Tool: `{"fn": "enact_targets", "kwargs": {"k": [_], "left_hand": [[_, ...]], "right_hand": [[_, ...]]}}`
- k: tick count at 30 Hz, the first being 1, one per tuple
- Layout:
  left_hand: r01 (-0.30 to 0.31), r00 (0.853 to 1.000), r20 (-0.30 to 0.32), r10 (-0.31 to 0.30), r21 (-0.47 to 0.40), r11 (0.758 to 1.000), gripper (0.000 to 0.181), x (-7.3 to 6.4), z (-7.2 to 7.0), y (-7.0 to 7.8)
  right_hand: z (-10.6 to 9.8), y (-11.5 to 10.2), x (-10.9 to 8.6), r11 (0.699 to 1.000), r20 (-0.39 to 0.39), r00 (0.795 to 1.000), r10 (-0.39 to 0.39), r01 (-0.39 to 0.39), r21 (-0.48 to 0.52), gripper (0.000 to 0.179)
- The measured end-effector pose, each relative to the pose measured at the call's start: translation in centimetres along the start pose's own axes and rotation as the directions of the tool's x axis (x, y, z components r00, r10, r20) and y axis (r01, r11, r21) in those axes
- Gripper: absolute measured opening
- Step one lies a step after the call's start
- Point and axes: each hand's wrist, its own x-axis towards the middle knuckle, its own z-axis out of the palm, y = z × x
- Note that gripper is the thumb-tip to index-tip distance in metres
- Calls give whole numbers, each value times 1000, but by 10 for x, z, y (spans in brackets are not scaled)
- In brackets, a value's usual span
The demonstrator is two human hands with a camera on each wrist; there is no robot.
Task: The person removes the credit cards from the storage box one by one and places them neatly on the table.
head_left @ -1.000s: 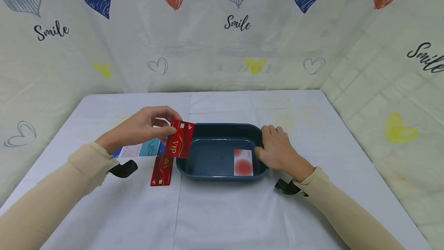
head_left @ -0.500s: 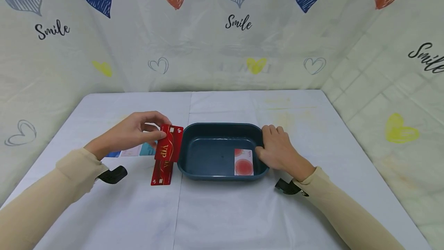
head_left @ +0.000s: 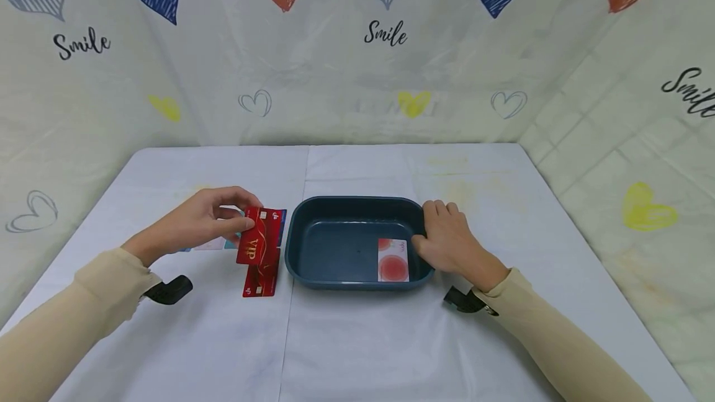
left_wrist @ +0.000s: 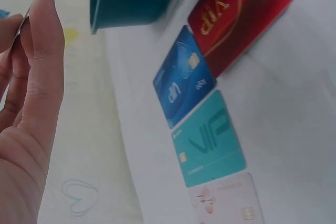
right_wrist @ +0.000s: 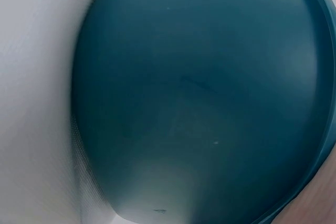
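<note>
My left hand (head_left: pixel 192 222) pinches a red VIP card (head_left: pixel 252 250) between thumb and fingers. It is seen edge-on in the left wrist view. In the head view that card overlaps another red card (head_left: pixel 261 281) on the table, left of the dark teal tray (head_left: pixel 329 253). At the tray's right end, my right hand (head_left: pixel 449 237) grips the rim, fingers over the far side and thumb inside. A white card with a red circle (head_left: pixel 393 260) lies in the tray's right part. The right wrist view is filled by the tray's outer wall (right_wrist: pixel 199 103).
A blue card (left_wrist: pixel 184 77), a teal card (left_wrist: pixel 208 140) and a pale pink card (left_wrist: pixel 226 200) lie in a row beyond the red one. They are mostly covered by my left hand in the head view. A white cloth (head_left: pixel 357 346) covers the table.
My left hand has moved left and slightly nearer with the red card, away from the tray's left rim to over the cards on the table. The right hand and tray have stayed in place.
</note>
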Motion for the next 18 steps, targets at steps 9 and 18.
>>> {"fn": "enact_targets", "kwargs": {"k": [9,18], "left_hand": [[57,998,15,-56,-18,998,40,-5,4,-17],[84,996,14,-84,-27,996,39,-9,4,-35]], "right_hand": [[1,1,1,1000,4,1000,4,-4,-10,36],[2,1,1,1000,-2,1000,-1,1,-12,37]]}}
